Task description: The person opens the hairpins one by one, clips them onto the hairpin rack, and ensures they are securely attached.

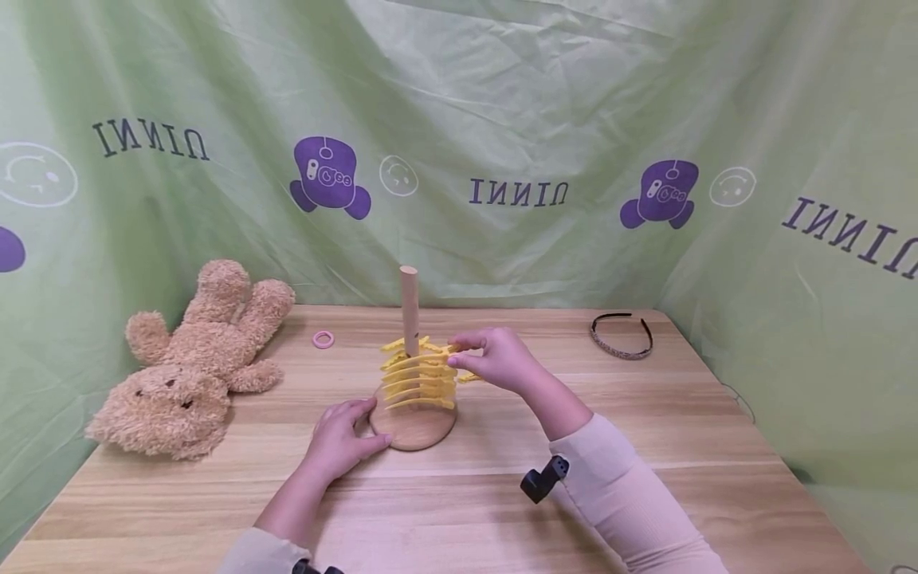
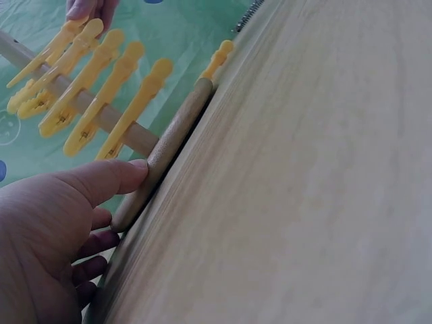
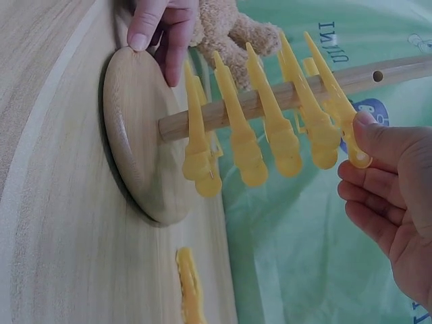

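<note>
A wooden stand, made of a round base (image 1: 414,435) and an upright post (image 1: 409,307), stands on the table. Several yellow hair clips (image 3: 233,121) are clamped across the post, one above another. My right hand (image 1: 504,360) pinches the wide end of the topmost hair clip (image 3: 339,101) between thumb and fingers; this clip lies against the post. With thumb and fingers at the rim, my left hand (image 1: 340,440) grips the left side of the base. One loose yellow hair clip (image 3: 190,287) lies on the table to the right of the stand, partly behind my right hand in the head view.
A fluffy tan teddy bear (image 1: 208,351) lies at the table's left. Behind the stand to the left is a small pink ring (image 1: 323,340). A dark headband (image 1: 621,351) lies at the back right. Green printed cloth (image 1: 502,96) hangs around the wooden table (image 1: 574,526).
</note>
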The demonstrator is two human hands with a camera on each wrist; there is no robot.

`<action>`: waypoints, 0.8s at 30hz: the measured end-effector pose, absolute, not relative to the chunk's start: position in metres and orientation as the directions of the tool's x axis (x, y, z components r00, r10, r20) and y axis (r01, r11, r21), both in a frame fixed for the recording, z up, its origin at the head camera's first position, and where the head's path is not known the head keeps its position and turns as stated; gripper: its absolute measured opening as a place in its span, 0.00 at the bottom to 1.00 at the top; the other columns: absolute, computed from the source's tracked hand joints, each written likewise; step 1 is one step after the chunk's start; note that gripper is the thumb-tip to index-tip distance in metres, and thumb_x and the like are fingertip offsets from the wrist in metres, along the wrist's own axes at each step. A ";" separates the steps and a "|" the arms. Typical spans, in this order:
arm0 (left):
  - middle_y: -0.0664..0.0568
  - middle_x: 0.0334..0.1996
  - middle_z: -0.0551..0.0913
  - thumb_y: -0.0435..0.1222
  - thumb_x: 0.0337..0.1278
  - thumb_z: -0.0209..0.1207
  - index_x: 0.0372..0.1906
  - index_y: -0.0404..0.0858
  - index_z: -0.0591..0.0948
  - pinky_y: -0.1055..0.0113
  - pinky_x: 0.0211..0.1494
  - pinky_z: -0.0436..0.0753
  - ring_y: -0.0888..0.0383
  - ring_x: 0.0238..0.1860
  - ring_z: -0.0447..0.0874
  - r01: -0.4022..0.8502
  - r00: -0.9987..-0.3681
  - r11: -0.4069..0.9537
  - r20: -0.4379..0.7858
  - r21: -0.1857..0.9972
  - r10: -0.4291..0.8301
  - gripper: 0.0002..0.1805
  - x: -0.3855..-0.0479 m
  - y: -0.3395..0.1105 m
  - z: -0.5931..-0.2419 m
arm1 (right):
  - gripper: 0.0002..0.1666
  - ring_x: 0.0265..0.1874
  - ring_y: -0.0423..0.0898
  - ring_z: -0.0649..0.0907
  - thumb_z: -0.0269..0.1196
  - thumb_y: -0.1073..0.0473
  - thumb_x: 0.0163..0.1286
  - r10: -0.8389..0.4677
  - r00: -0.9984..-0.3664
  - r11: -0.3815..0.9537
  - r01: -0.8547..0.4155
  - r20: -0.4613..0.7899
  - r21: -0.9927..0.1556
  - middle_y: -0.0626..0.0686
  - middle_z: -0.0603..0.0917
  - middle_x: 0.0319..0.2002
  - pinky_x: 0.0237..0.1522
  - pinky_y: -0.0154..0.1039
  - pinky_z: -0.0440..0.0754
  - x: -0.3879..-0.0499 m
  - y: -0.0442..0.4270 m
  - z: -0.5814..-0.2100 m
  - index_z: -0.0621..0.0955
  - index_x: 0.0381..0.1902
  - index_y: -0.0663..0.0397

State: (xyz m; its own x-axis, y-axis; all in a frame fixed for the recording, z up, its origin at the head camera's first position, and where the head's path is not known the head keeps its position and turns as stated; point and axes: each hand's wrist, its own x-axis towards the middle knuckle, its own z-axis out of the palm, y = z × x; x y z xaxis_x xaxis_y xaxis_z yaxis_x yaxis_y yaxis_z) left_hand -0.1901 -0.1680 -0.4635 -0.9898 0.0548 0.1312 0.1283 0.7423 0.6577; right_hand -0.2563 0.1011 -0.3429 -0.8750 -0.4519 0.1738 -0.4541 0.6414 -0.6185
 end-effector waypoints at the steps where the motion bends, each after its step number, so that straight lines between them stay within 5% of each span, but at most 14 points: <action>1: 0.38 0.60 0.78 0.47 0.43 0.72 0.62 0.32 0.77 0.40 0.69 0.64 0.37 0.65 0.68 0.128 -0.990 0.741 0.130 0.659 0.055 0.40 -0.190 -0.168 -0.464 | 0.22 0.46 0.47 0.86 0.68 0.49 0.64 -0.455 -0.873 0.639 -0.456 0.174 -0.619 0.52 0.89 0.45 0.42 0.39 0.85 -0.256 0.101 -0.343 0.85 0.52 0.53; 15: 0.38 0.60 0.78 0.48 0.44 0.72 0.62 0.32 0.76 0.41 0.69 0.63 0.38 0.66 0.67 0.119 -0.991 0.736 0.121 0.667 0.050 0.40 -0.189 -0.168 -0.464 | 0.27 0.58 0.54 0.81 0.68 0.49 0.65 -0.498 -0.846 0.607 -0.497 0.190 -0.621 0.56 0.85 0.54 0.61 0.53 0.79 -0.256 0.106 -0.349 0.81 0.58 0.56; 24: 0.38 0.61 0.77 0.49 0.44 0.72 0.64 0.32 0.75 0.40 0.69 0.63 0.38 0.66 0.67 0.118 -0.991 0.738 0.120 0.664 0.052 0.41 -0.189 -0.170 -0.464 | 0.29 0.66 0.58 0.73 0.64 0.44 0.67 -0.431 -0.890 0.586 -0.399 0.145 -0.706 0.52 0.78 0.65 0.67 0.56 0.71 -0.261 0.124 -0.353 0.77 0.64 0.46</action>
State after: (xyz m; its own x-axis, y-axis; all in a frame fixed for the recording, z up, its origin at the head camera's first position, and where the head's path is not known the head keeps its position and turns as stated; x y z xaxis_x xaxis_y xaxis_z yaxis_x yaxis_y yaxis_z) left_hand -0.1892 -0.1696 -0.4640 -0.9915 0.0515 0.1196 0.1185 0.7381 0.6642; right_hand -0.2606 0.1238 -0.3532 -0.8905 -0.4313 0.1450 -0.3986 0.5857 -0.7057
